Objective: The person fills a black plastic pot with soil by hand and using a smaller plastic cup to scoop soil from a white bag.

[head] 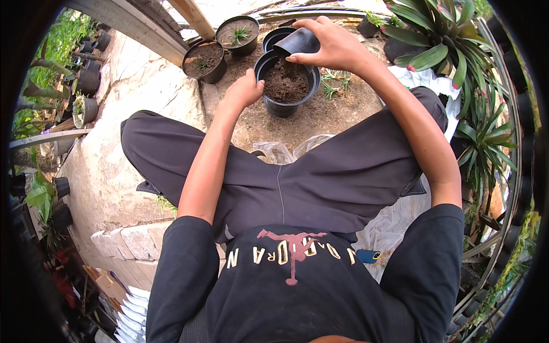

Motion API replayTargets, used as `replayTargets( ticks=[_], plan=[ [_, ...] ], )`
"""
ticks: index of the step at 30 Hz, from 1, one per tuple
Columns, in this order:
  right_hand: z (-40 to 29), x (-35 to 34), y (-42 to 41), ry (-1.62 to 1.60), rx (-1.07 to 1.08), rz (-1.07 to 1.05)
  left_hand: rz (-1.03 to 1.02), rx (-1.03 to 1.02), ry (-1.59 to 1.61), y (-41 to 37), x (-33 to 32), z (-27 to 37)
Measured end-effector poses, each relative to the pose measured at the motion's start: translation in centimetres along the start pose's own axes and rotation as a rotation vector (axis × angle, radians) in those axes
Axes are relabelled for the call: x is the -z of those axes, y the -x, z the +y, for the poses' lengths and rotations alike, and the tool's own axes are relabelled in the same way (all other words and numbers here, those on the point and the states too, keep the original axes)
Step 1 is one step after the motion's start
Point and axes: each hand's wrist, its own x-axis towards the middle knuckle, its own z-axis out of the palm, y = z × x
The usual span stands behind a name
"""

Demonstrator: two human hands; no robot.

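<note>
A black plastic plant pot (281, 110) stands on the ground before me, with loose brown soil (286, 83) inside. My left hand (243, 88) grips its left rim. Tipped on its side over that pot is a smaller black pot (299, 42), held by my right hand (336, 45) with thumb and fingers around it. The smaller pot's mouth faces down and left, right above the soil. Behind it another black pot (272, 39) is partly hidden. To the left, two black pots of soil hold small green plants: one nearer (206, 68) and one farther back (239, 36).
Loose grassy plantlets (335, 82) lie on the soil right of the filled pot. A large bromeliad-like plant (441, 43) and a white plastic bag (422, 79) are at the right. Wooden posts (133, 30) rise at upper left. A phone (368, 256) lies on clear plastic sheeting (396, 223).
</note>
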Motion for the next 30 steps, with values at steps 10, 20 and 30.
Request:
replayTargets(
  ticks=[10,20,30],
  plan=[
    [-1.5,-0.2,0.1,0.129,0.157,0.067,0.006,-0.011,0.014,-0.2,-0.2,-0.3],
    [-3.6,1.1,0.2,0.278,0.224,0.063,0.037,-0.049,0.037,-0.2,-0.7,-1.0],
    [-1.7,0.1,0.3,0.003,0.024,-0.191,0.046,-0.040,0.072,-0.3,0.2,-0.6]
  ],
)
